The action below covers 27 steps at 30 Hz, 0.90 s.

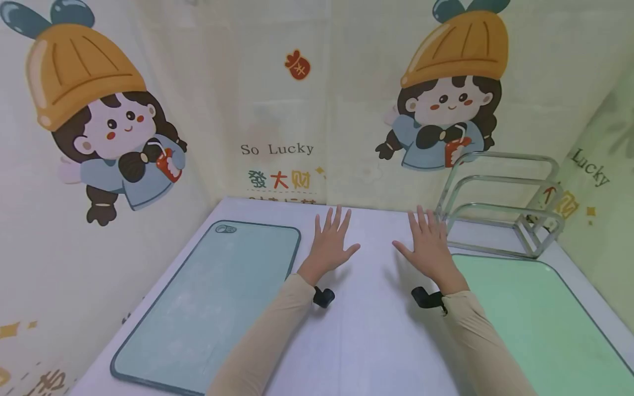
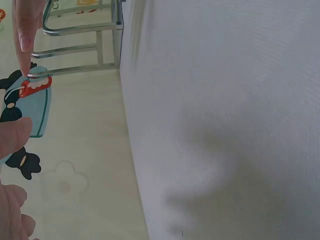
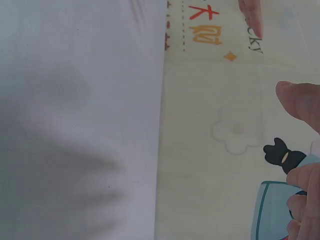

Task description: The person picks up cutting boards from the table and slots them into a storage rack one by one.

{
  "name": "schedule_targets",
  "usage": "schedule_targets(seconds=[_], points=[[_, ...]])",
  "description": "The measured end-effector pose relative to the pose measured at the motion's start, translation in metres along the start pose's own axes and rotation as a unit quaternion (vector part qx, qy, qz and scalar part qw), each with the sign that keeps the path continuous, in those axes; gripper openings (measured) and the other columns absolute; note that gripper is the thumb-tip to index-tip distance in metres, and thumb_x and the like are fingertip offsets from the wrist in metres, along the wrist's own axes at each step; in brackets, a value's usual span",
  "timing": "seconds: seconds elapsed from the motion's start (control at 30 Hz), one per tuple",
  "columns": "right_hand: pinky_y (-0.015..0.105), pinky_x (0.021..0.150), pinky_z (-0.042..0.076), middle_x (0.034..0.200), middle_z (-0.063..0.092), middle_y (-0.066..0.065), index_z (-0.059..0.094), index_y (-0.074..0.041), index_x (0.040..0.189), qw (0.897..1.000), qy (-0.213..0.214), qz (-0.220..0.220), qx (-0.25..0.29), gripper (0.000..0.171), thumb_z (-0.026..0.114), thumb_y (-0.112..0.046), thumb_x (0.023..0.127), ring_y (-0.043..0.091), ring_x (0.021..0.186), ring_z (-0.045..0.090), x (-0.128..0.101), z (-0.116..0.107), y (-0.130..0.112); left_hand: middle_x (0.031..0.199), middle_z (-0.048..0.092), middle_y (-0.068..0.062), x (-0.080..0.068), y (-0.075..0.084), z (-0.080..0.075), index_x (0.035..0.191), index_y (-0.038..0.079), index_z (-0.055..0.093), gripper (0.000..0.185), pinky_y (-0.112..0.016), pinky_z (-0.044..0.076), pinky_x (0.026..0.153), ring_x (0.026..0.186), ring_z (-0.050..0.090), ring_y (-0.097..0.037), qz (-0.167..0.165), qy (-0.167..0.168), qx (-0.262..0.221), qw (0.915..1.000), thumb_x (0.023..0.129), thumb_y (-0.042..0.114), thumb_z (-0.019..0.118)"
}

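Hovering: both hands were spread flat over the white worktop (image 1: 366, 330), palms down, holding nothing.
Left hand (image 1: 329, 242): grip open, fingers straight and fanned, just right of the blue-grey board (image 1: 208, 302); not touching it.
Right hand (image 1: 428, 245): grip open, fingers straight, just left of the metal rack (image 1: 500, 206) and above the near corner of the green board (image 1: 540, 319); whether a finger met the rack could not be told.
Blue-grey board: lay flat at the left of the worktop, untouched.
Green board: lay flat at the right, in front of the rack, untouched.
Metal rack: stood upright at the back right corner, with no board in it.
Progress: judged as nothing yet in hand; both boards lay flat, each beside the nearer hand.
Surround: cartoon-printed cloth (image 1: 277, 110) hung behind and to both sides.
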State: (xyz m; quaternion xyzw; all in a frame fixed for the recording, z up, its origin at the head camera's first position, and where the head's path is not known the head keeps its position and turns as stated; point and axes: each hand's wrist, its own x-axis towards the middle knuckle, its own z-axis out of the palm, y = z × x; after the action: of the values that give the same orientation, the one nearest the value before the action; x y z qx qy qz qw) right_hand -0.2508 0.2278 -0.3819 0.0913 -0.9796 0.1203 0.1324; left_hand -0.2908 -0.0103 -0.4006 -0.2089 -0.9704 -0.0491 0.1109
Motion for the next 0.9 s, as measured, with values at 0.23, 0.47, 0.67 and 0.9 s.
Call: schedule_targets(seconds=[0.23,0.47,0.67,0.9], points=[[0.069,0.110,0.004,0.156,0.006,0.026,0.015,0.004,0.148,1.000,0.009,0.004,0.001,0.085,0.056,-0.044,0.090,0.046,0.143,0.003,-0.006,-0.005,0.007,0.160,0.004,-0.011,0.000,0.006,-0.001,0.153,0.017,0.003,0.084,-0.058,0.003,0.117,0.148,0.001,-0.030,0.011,0.004,-0.012,0.9999,0.092,0.056,0.046],[0.070,0.109,0.005,0.155,0.007,0.026,0.016,0.004,0.148,1.000,0.026,-0.004,0.005,0.085,0.056,-0.043,0.090,0.045,0.143,0.004,-0.012,-0.010,0.015,0.160,-0.001,-0.009,-0.003,0.013,-0.004,0.152,0.018,0.001,0.083,-0.057,0.002,0.117,0.148,-0.001,-0.028,0.007,-0.008,-0.005,0.9999,0.092,0.058,0.043],[0.070,0.109,0.006,0.154,0.011,0.027,0.016,0.004,0.148,0.999,0.040,-0.012,0.001,0.085,0.055,-0.046,0.090,0.046,0.142,0.006,-0.015,-0.014,0.028,0.160,-0.001,-0.009,0.002,0.019,-0.004,0.152,0.018,0.002,0.083,-0.058,0.004,0.117,0.148,0.002,-0.029,0.017,-0.002,-0.004,0.9998,0.092,0.057,0.043],[0.070,0.109,0.003,0.155,0.009,0.027,0.011,0.002,0.149,0.999,0.045,-0.015,-0.008,0.087,0.058,-0.041,0.090,0.046,0.143,0.004,-0.016,-0.019,0.040,0.160,-0.001,-0.009,0.007,0.030,-0.001,0.152,0.018,0.003,0.082,-0.057,0.005,0.117,0.148,0.000,-0.027,0.024,0.003,-0.009,0.9997,0.092,0.056,0.043]])
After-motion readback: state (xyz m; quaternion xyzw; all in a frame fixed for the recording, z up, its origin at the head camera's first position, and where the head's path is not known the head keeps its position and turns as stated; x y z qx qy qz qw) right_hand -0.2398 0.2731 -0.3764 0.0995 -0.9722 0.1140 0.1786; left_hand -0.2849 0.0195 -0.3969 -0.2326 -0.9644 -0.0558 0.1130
